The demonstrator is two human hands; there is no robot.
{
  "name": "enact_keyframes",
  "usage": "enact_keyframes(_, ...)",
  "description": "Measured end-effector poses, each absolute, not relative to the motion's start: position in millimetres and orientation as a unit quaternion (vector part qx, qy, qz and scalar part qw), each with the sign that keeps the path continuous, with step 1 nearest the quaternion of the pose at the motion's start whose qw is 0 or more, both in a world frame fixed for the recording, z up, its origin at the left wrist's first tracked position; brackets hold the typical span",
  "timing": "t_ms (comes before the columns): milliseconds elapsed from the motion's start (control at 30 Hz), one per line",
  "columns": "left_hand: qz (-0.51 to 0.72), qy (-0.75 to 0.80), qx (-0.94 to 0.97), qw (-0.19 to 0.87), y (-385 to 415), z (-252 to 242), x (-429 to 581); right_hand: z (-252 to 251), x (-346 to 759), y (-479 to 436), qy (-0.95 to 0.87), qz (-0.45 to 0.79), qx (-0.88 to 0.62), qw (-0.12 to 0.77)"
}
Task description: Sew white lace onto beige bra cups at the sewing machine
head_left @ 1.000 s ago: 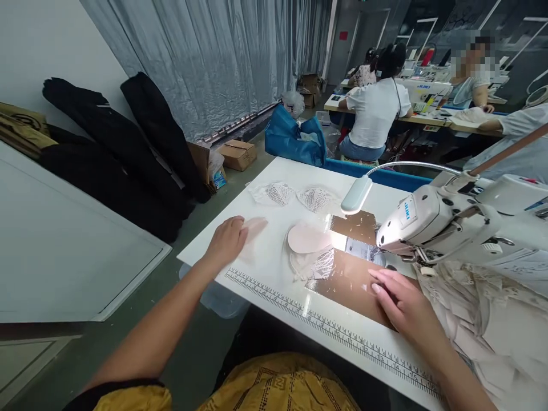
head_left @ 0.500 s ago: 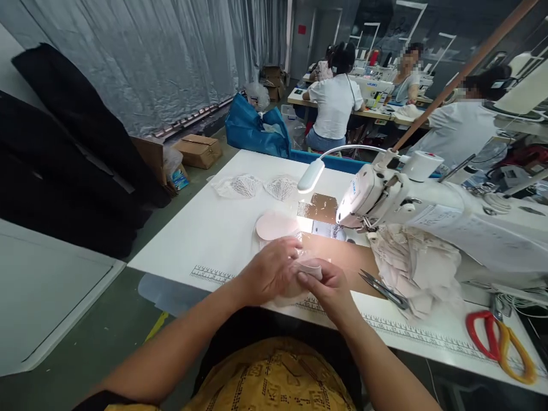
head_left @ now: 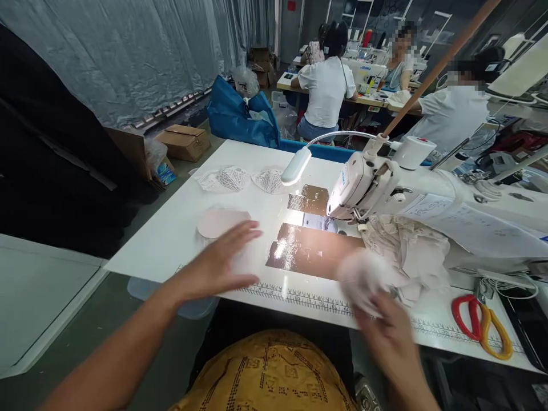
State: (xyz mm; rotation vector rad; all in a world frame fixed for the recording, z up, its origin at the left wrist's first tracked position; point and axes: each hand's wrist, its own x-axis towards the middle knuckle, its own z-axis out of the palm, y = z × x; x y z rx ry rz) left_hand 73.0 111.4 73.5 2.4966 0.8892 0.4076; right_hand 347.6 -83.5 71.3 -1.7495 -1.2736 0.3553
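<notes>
While the right hand holds a blurred pale fabric piece, the left hand, grip wide, is nearer the oval pad, which lies just beyond it on the counter, long axis crosswise.

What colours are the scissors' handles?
One red handle and one yellow-orange handle; the head view shows them best.

Bright lamp, glare on tabletop, right fingers blurred
</notes>
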Motion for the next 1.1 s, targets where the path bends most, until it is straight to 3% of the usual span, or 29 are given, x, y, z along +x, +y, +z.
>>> enact_keyframes(100,0.099,0.121,0.865,0.477,86.5,92.8,111.7,69.9,317.6,-52.5,-0.696,0.319,-0.53,0.365)
enact_keyframes(200,0.014,0.079,0.775,0.627,81.1,89.8,127.5,71.4,312.6,-45.1,-0.705,0.248,-0.537,0.39)
enact_keyframes(267,0.041,0.178,0.775,0.605,85.9,80.4,120.9,70.7,322.8,-50.3,-0.679,0.123,-0.578,0.435)
enact_keyframes(333,0.119,0.31,0.797,0.505,90.7,70.9,109.5,68.8,334.2,-55.9,-0.633,0.004,-0.619,0.465)
enact_keyframes(400,0.188,0.394,0.788,0.434,90.3,64.6,102.6,67.2,339.6,-56.2,-0.588,-0.06,-0.654,0.473)
enact_keyframes(433,0.206,0.398,0.774,0.447,87.4,63.2,102.5,66.6,339.5,-53.7,-0.577,-0.052,-0.665,0.471)
enact_keyframes(500,0.19,0.32,0.729,0.575,77.3,63.4,108.1,65.0,335.3,-44.8,-0.573,0.067,-0.673,0.463)
enact_keyframes(600,0.095,0.129,0.631,0.759,60.6,67.6,121.8,57.9,327.5,-30.9,-0.521,0.385,-0.607,0.461)
enact_keyframes(733,0.056,0.114,0.598,0.791,57.2,67.5,127.5,41.1,325.7,-27.3,-0.379,0.604,-0.484,0.507)
enact_keyframes(900,0.16,0.268,0.642,0.7,71.1,56.5,123.0,33.8,325.5,-32.1,-0.301,0.671,-0.421,0.531)
enact_keyframes(1000,0.121,0.223,0.584,0.771,71.5,51.5,123.4,35.6,323.1,-29.4,-0.273,0.624,-0.464,0.566)
enact_keyframes(1100,0.157,0.24,0.514,0.808,64.9,46.4,124.6,34.0,324.4,-25.9,-0.257,0.513,-0.516,0.636)
